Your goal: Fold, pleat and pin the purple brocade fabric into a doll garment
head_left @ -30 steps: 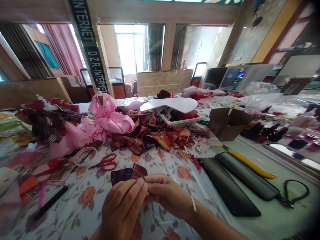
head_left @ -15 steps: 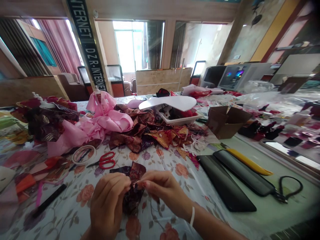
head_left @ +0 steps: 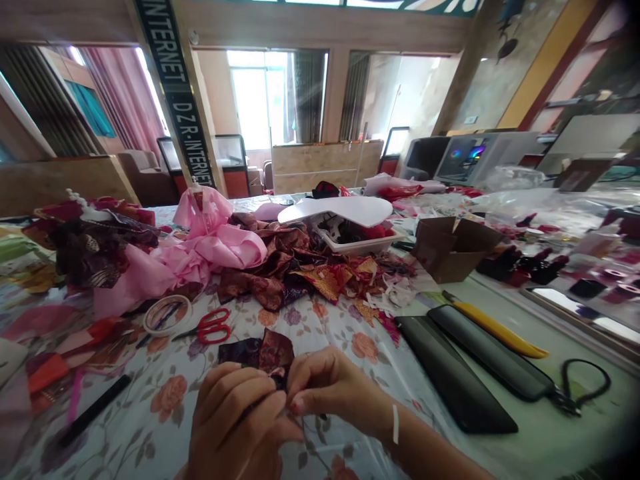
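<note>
A small piece of dark maroon patterned fabric (head_left: 275, 350) is between my hands, over the flowered tablecloth (head_left: 200, 393). My left hand (head_left: 240, 420) is closed around its near part, with the back of the hand hiding most of it. My right hand (head_left: 323, 387), thumb and fingertips pinched together, meets the cloth's right edge beside the left fingers. Whether a needle or thread is in that pinch I cannot make out. Just beyond the cloth lie red-handled scissors (head_left: 215, 326), and a roll of white tape (head_left: 167, 315) sits left of them.
Pink satin (head_left: 215, 247) and brown scraps (head_left: 270, 290) pile up at the back. Behind them stands a white tray (head_left: 350, 247) under a white board (head_left: 340, 209). Rightward are an open cardboard box (head_left: 450, 250), a black case (head_left: 455, 373) and a yellow-handled tool (head_left: 500, 327). A black strip (head_left: 95, 410) lies left.
My left hand has turned and moved right, now covering the fabric's near part. My right hand has drawn in close to it and stays pinched.
</note>
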Tool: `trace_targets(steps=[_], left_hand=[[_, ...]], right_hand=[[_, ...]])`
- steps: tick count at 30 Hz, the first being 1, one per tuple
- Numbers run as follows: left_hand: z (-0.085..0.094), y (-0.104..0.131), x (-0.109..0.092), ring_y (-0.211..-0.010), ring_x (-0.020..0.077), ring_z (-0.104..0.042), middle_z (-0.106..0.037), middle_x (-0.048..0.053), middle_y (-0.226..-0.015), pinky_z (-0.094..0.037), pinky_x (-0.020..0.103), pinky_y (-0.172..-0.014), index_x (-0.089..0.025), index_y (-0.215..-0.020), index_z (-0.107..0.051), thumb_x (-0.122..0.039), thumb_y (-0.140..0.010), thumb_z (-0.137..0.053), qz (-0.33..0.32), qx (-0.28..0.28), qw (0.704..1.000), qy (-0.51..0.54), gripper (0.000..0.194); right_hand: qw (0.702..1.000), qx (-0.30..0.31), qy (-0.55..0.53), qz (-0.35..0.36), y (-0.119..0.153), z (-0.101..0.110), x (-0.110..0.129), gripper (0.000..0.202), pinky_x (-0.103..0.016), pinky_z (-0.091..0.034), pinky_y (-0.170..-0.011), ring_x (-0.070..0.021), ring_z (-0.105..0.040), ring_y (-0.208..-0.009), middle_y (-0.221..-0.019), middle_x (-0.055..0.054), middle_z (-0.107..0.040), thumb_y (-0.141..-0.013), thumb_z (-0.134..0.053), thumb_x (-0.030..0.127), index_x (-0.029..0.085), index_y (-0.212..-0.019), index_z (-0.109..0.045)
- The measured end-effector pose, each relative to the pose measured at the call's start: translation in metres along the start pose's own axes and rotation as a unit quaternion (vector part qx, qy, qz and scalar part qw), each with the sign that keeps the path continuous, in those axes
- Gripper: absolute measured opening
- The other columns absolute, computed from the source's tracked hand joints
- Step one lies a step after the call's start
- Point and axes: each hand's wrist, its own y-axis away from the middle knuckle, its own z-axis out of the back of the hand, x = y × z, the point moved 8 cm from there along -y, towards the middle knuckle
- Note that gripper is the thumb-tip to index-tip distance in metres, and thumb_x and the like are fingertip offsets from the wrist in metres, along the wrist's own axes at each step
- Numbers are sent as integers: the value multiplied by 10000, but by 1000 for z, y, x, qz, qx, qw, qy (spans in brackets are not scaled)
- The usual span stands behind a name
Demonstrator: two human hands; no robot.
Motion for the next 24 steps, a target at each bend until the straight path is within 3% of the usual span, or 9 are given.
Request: trace_targets(steps=[2, 4, 7, 9, 11, 13, 16, 19, 24], left_hand=[[1, 3, 6, -785, 172, -639, -685, 47, -796, -466, 335, -826, -162, -893, -633, -340, -873, -589, 0, 12, 1000, 10, 184], [3, 11, 16, -838, 178, -627, -677, 66, -857, -465, 329, -843, -144, -962, -626, -239, -877, -578, 9, 26, 1000, 11, 136], [8, 29, 40, -892, 180, -608, -659, 57, -914, -459, 319, -859, -163, -1002, -636, -92, -815, -608, 62, 34, 997, -2, 202], [14, 40, 55, -897, 176, -603, -647, 56, -942, -459, 310, -857, -175, -1008, -637, -73, -812, -598, 115, 22, 993, -8, 224], [20, 48, 69, -894, 168, -599, -636, 54, -970, -463, 295, -845, -183, -1018, -630, -82, -822, -589, 177, -3, 984, -13, 225], [25, 53, 78, -901, 168, -596, -632, 50, -987, -458, 292, -852, -192, -1017, -628, -108, -828, -590, 226, -27, 974, -16, 211], [29, 55, 86, -913, 176, -596, -638, 40, -983, -433, 308, -896, -202, -991, -637, -169, -836, -590, 273, -48, 960, -32, 166], [28, 62, 95, -934, 180, -593, -641, 34, -992, -420, 306, -904, -208, -975, -640, -220, -849, -576, 328, -50, 942, -40, 141], [18, 65, 98, -943, 169, -590, -631, 29, -1004, -453, 276, -835, -219, -984, -634, -194, -844, -580, 317, -18, 948, 1, 152]], right_hand=[[990, -68, 110, 54, 9, 28, 32, 187, -215, -405, -517, -98, -524, -562, -654, -12, -618, -679, -764, 348, 166, -673, -721], [946, -189, 243, 100, 28, 75, 70, 210, -231, -412, -511, -115, -529, -558, -689, -32, -640, -731, -708, 381, 173, -704, -712], [796, -360, 472, 119, 68, 157, 113, 256, -278, -447, -607, -172, -578, -642, -719, -65, -679, -709, -694, 432, 178, -730, -715], [731, -403, 547, 59, 85, 212, 114, 324, -292, -435, -570, -179, -569, -584, -668, -69, -676, -704, -657, 483, 169, -753, -720], [730, -384, 565, -3, 90, 257, 97, 354, -294, -433, -558, -178, -574, -556, -649, -74, -681, -722, -614, 478, 142, -767, -718], [721, -360, 590, -47, 87, 285, 81, 305, -284, -439, -583, -187, -607, -608, -668, -77, -697, -736, -598, 412, 132, -763, -716], [674, -333, 651, -104, 77, 301, 67, 181, -265, -430, -641, -184, -629, -694, -748, -54, -716, -738, -601, 299, 163, -773, -715], [653, -323, 673, -127, 68, 300, 67, 111, -268, -401, -661, -192, -619, -723, -760, -62, -709, -720, -622, 229, 163, -742, -709], [628, -275, 713, -148, 58, 287, 63, 147, -281, -343, -649, -189, -570, -700, -705, -83, -673, -746, -568, 140, 156, -638, -667]])
